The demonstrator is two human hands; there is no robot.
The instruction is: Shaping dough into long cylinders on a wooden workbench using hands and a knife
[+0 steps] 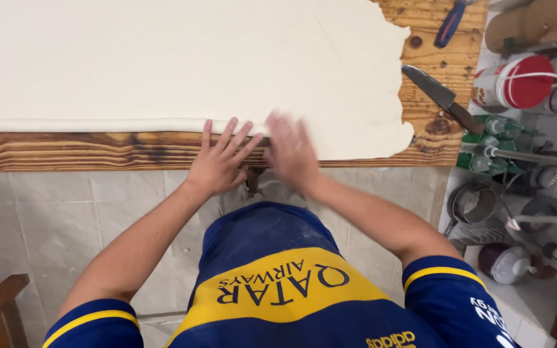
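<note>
1. A wide sheet of pale dough (182, 64) is being spread over most of the wooden counter (66, 149), reaching to the counter's near edge, where its border is being rolled into a thin ridge.
2. The left hand (217, 162) is being laid flat at the near edge of the counter, with its fingers (230, 135) spread wide and their tips being pressed on the rolled border of the dough; nothing is being gripped.
3. The right hand (291, 151) is being held just beside the left one, also at the near edge, over the same border. It is blurred, so the contact cannot be told for certain; its fingers are appearing open and flat, with nothing being held.
4. The dough's ragged right end is being left short of the counter's right edge, near the near right corner.
5. A large knife (438, 95) is being kept on the bare wood at the right edge of the counter, just beside the ragged end of the dough.
6. A tool with a blue and red handle (449, 24) is being kept at the far right corner of the counter.
7. A white and red can (514, 82) is being kept beyond the right edge, off the counter.
</note>
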